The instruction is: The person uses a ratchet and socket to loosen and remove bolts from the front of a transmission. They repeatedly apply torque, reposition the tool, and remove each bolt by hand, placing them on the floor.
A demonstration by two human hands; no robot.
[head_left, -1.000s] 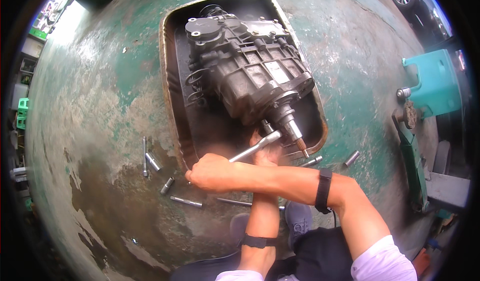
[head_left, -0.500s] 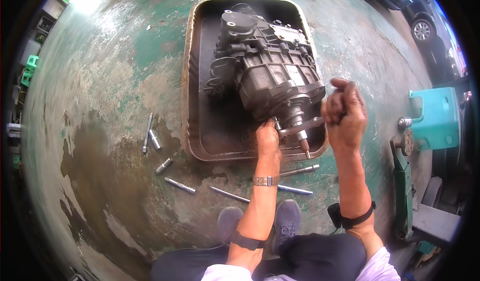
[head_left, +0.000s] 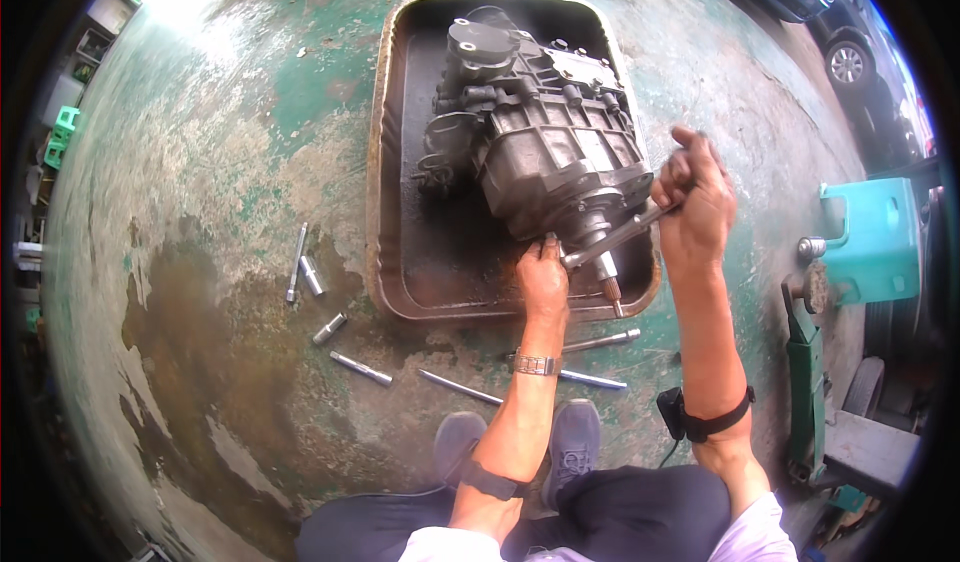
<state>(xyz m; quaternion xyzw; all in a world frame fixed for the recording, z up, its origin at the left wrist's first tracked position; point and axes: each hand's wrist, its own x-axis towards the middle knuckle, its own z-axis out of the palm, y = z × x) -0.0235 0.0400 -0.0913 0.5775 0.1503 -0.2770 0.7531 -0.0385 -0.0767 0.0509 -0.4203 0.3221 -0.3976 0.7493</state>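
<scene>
A grey metal gearbox [head_left: 555, 127] lies in a dark, shallow metal tray [head_left: 376, 192], its splined shaft [head_left: 611, 288] pointing toward me. My right hand [head_left: 700, 197] is closed round the outer end of a ratchet wrench [head_left: 625, 235], whose handle crosses over the shaft. At the wrench's head, my left hand [head_left: 542, 270] is closed, its fingertips against the lower front face of the gearbox. Those fingers hide the spot where the wrench meets the gearbox.
Loose sockets and bars lie on the floor: a thin bar [head_left: 297, 262], short sockets [head_left: 330, 328], an extension [head_left: 361, 369] and long rods [head_left: 600, 341] before my shoes [head_left: 574, 442]. At right stand a turquoise plastic stool [head_left: 870, 242] and a green floor jack [head_left: 806, 382]; cars [head_left: 850, 62] are beyond.
My right hand has moved away from me, swinging the wrench handle's outer end up toward the gearbox. My left hand stays at the wrench head.
</scene>
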